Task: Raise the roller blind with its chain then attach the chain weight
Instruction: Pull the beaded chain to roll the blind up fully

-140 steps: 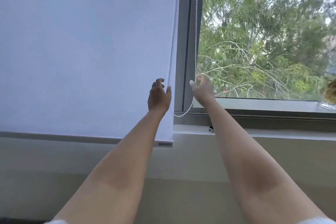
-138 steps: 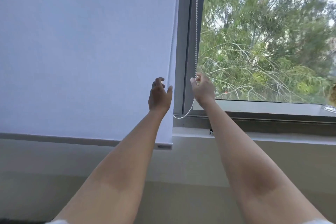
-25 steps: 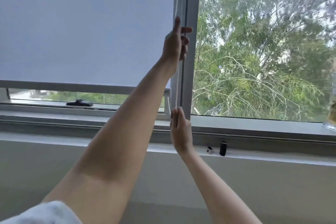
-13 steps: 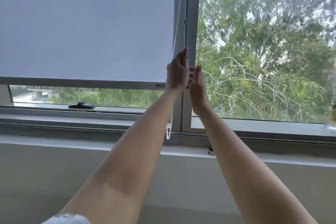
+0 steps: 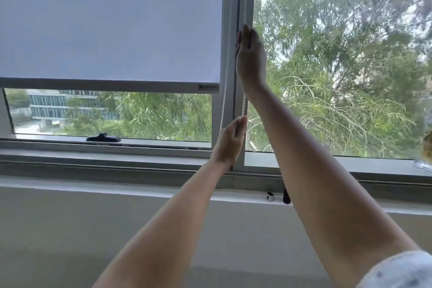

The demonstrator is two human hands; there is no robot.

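Both hands' fingers (image 5: 246,35) pinch the chain (image 5: 244,103); bottom-rail label (image 5: 208,87) unreadable.

1. Right hand (image 5: 250,58) grips chain (image 5: 243,103) high at the frame.
2. Left hand (image 5: 230,140) pinches the same strand directly below it.
3. Roller blind (image 5: 109,21) bottom bar sits between the grips, left of them.

- both forearms bare all the way up, nothing on the wrists
- left hand (image 5: 230,140) and right hand (image 5: 251,58): no rings or gloves visible
- right sleeve (image 5: 397,271) is pale, fuzzy-looking fabric with faint grey speckles
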